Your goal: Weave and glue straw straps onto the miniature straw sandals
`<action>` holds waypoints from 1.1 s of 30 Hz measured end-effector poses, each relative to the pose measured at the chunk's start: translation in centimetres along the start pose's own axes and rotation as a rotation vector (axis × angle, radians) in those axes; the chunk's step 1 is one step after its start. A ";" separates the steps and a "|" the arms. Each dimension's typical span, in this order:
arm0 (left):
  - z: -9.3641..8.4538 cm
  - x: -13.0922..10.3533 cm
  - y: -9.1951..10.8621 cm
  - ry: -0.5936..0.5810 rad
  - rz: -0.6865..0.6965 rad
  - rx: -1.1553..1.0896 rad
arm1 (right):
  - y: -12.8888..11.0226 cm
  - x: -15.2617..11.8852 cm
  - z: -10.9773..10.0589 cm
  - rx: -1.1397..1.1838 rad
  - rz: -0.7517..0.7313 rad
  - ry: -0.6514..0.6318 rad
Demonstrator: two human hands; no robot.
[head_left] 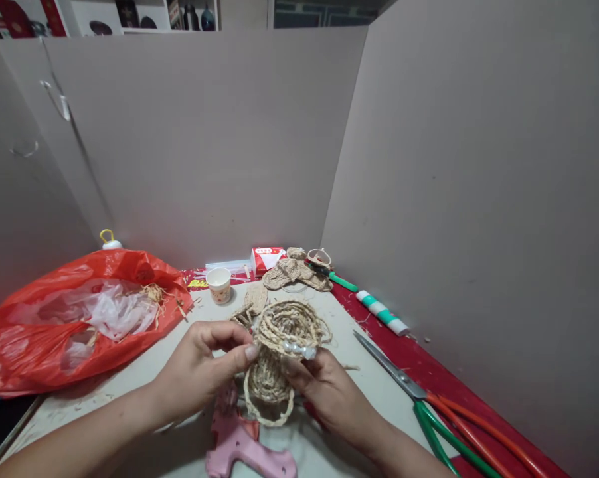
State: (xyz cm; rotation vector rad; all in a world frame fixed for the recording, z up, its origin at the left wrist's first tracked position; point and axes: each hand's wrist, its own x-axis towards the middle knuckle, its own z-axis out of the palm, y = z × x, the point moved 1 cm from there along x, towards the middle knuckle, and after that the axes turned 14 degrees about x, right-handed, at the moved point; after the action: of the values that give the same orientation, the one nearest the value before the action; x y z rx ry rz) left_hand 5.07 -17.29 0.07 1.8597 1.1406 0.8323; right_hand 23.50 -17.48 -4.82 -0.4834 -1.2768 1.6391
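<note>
Both my hands hold a woven straw-rope piece (289, 325) over the board, its round coiled top tilted toward me. A row of clear, shiny beads or blobs (299, 350) sits on its near rim. Below it hangs a longer woven part with a looped edge (269, 398). My left hand (220, 355) is closed, thumb and forefinger pinching the left side of the rim. My right hand (329, 388) grips from the right, thumb below the clear row; its other fingers are mostly hidden. Beneath lies a pink tool shaped like a glue gun (244, 445), partly covered.
On the left lies a red plastic bag (145, 265) with straw scraps. A paper cup (219, 285), a red-and-white box (267, 259) and flat woven straw pieces (292, 273) stand behind. Large scissors (414, 388) and a green-and-white striped roll (382, 312) lie right. Grey partitions (220, 146) enclose the table.
</note>
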 end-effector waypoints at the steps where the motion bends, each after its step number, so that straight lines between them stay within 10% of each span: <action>1: 0.0 -0.1 0.1 -0.018 0.012 0.055 | 0.0 0.1 0.0 0.001 0.001 0.006; 12: -0.2 -0.3 0.5 -0.159 -0.018 0.369 | 1.1 0.2 -0.3 -0.014 0.014 0.118; 25: 1.2 -1.7 0.5 -0.007 0.420 0.862 | 2.4 -0.2 0.2 -0.015 -0.036 0.117; 33: -0.2 -0.5 1.1 -0.144 0.130 0.563 | 2.3 -0.2 0.1 -0.032 -0.001 0.176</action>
State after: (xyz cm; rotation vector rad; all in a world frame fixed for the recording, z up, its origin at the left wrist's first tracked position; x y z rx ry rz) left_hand 5.21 -18.03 1.08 2.4296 1.2579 0.4564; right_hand 22.47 -17.64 -6.92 -0.6329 -1.1731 1.5414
